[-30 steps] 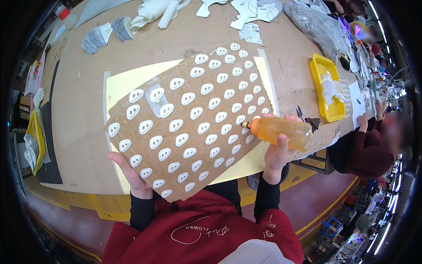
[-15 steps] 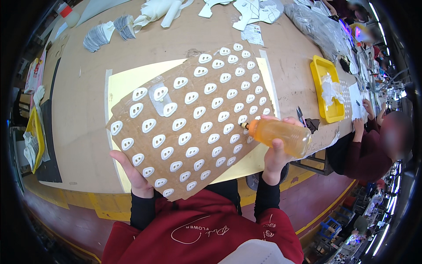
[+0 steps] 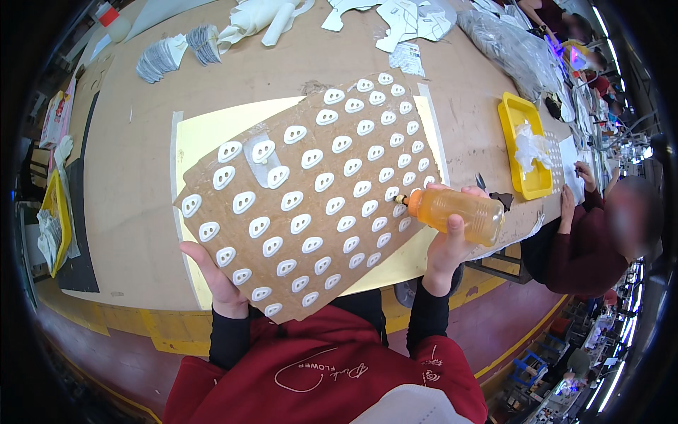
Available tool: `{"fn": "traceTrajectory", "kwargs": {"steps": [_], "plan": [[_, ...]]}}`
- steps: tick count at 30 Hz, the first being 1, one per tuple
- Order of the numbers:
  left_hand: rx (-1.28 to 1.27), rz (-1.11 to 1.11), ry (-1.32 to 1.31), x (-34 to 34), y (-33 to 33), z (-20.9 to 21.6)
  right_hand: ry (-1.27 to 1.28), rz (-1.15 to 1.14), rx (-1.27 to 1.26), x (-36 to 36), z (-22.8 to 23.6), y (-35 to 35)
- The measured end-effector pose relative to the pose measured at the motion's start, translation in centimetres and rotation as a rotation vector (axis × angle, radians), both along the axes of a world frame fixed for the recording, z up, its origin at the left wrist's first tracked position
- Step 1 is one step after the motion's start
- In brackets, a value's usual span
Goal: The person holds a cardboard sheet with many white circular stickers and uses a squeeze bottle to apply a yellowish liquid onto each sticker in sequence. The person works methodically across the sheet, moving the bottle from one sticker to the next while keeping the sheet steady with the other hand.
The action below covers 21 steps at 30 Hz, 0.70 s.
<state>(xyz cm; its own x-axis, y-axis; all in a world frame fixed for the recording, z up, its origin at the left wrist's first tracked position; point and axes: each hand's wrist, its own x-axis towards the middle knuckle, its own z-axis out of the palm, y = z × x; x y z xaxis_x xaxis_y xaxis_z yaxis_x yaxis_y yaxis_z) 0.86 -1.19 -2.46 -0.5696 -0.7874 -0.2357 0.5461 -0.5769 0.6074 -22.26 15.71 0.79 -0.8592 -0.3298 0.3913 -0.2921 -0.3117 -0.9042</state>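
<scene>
A brown cardboard sheet [image 3: 274, 185] is tilted over the table, bearing rows of small white rounded-triangular pieces [image 3: 292, 202], each with two holes. My left hand [image 3: 217, 284] grips its lower left edge, thumb in front and fingers hidden behind. In my right hand [image 3: 445, 256] lies a clear squeeze bottle [image 3: 462, 215] of amber liquid with an orange cap. Its dark narrow nozzle [image 3: 400, 200] points left, at or just above a white piece near the sheet's right side; contact is hard to tell. One piece near the upper left sits on a translucent patch [image 3: 256, 168].
Pale yellow paper [image 3: 212, 128] lies taped under the sheet. A yellow tray [image 3: 510, 127] with crumpled white material stands at right, beside scissors [image 3: 481, 182]. White cut pieces [image 3: 417, 21] and grey stacks [image 3: 157, 60] lie at the back. A co-worker [image 3: 593, 244] sits at right.
The bottle's nozzle has shifted slightly right relative to the cardboard sheet. The whole view has moved a little. My left hand keeps its hold.
</scene>
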Motion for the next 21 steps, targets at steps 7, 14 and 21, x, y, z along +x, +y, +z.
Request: {"fn": "traceTrajectory", "kwargs": {"steps": [7,14,21], "plan": [[-0.018,0.016,-0.019,-0.1,-0.1,-0.1,-0.03,-0.059,-0.003,-0.2,0.0,-0.1],[-0.011,0.011,-0.012,-0.2,0.0,0.1,-0.058,-0.164,0.121,-1.4,-1.3,0.8],[-0.005,0.003,0.006,0.0,0.0,0.1,-0.046,-0.096,0.064,-0.4,-0.6,-0.1]]}}
